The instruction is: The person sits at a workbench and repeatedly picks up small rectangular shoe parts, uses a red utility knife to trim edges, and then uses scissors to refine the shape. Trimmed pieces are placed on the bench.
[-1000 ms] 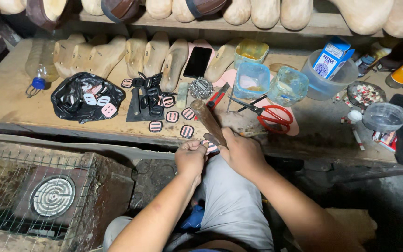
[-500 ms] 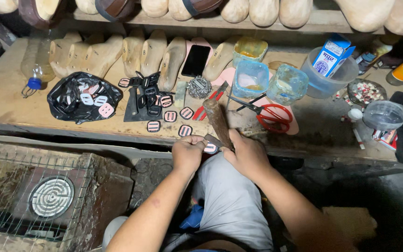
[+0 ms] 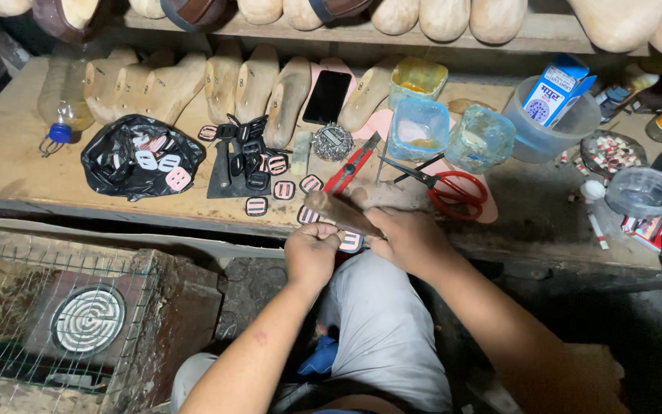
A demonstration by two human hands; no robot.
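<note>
My left hand pinches a small pink-and-white buckle at the front edge of the wooden bench. My right hand grips a brown wooden-handled tool that slants up and left over the buckle. Both hands meet just above my lap. More buckles lie loose on the bench right behind the hands, some on a dark mat.
A black bag with buckles lies at left. Red scissors, red pliers, a phone, plastic tubs, a blue carton and wooden shoe lasts crowd the bench. A wire cage stands at lower left.
Both hands have stayed at the bench edge, shifting slightly toward me. The tool handle has tilted a little more to the left. The view has drifted slightly.
</note>
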